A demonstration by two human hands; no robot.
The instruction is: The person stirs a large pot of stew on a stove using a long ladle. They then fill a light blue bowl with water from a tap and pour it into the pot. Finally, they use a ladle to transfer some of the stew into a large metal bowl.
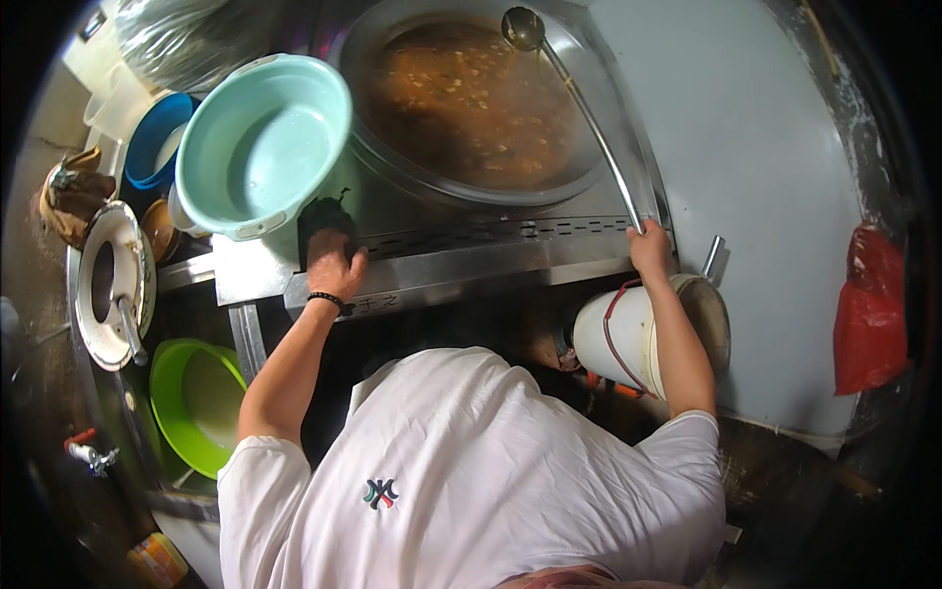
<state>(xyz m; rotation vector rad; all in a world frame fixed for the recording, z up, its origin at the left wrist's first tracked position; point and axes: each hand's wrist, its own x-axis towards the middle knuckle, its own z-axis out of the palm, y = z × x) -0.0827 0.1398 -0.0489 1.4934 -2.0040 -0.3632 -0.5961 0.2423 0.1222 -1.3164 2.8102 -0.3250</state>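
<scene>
A long-handled metal ladle is in my right hand, which is closed around the handle's lower end. The bowl of the ladle is over the far right part of a large wok set in a steel stove, with a thin drip beneath it. Brown-orange soup with pale bits fills much of the wok. My left hand rests at the stove's front edge against a dark object, perhaps a cloth. Its fingertips are partly hidden, so whether it grips is unclear. Beyond that hand, a mint-green plastic basin stands tilted in view.
At left are a blue container, an enamel basin with a metal handle across it, a green basin lower down and a tap. A white bucket is under my right forearm. A red plastic bag hangs far right.
</scene>
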